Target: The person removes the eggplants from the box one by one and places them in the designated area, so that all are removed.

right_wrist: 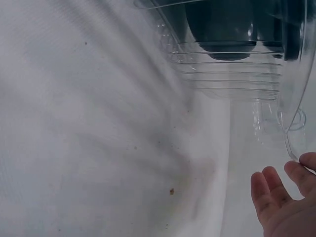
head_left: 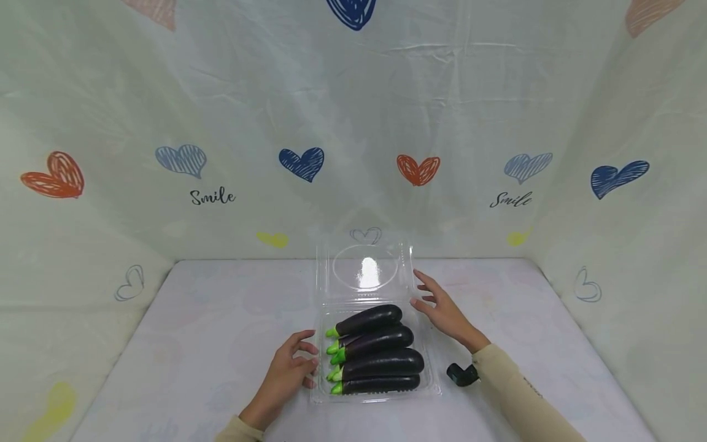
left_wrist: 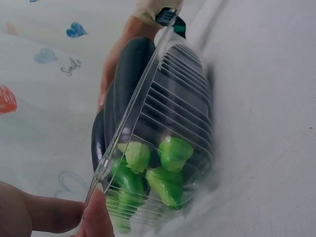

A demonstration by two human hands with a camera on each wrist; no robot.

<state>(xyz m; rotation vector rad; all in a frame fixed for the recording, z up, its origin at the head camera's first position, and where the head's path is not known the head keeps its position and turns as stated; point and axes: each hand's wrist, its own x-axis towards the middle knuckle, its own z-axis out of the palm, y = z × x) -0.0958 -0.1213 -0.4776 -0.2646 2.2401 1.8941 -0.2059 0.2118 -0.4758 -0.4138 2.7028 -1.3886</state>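
A clear plastic clamshell box (head_left: 375, 398) lies on the table with its lid (head_left: 326, 276) raised at the back. Several dark eggplants (head_left: 381, 363) with green stem ends fill its base, stems to the left. At the left edge, my left hand (head_left: 288, 371) pinches the rim between thumb and finger, as the left wrist view shows. My right hand (head_left: 446, 312) is beside the lid's right edge, fingers spread and fairly straight. In the right wrist view, fingertips (right_wrist: 294, 170) of that hand touch the lid's clear edge; its thumb is partly cut off by the frame.
A white cloth-covered table (head_left: 221, 319) lies beneath the box. White curtains (head_left: 353, 110) with printed hearts rise at the back and both sides. Near the right sleeve is a small black device (head_left: 461, 374), apparently worn on the wrist.
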